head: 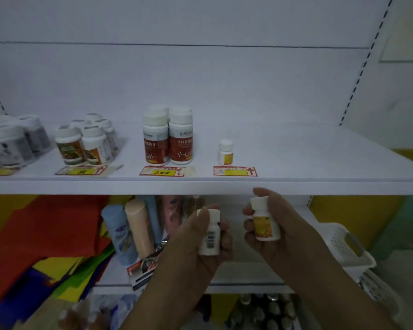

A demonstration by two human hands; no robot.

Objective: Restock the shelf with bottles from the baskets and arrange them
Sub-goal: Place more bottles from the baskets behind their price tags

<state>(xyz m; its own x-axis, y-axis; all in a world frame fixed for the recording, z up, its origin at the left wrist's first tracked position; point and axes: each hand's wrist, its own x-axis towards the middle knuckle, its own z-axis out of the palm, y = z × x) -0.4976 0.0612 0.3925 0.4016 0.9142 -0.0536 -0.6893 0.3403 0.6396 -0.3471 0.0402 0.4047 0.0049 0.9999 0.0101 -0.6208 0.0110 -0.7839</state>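
My left hand grips a small white bottle with its barcode facing me. In my right hand sits another small white bottle with a yellow label, held upright. Both hands hover just below the front edge of the white shelf. On that shelf one matching small bottle stands alone behind a price tag. Left of it stand tall red-labelled bottles, then a group with orange-green labels, then grey-labelled ones.
A white perforated basket stands on the lower shelf at the right. Pastel tubes and colourful fabric lie at the lower left. Dark bottle tops show at the bottom. The shelf right of the lone small bottle is bare.
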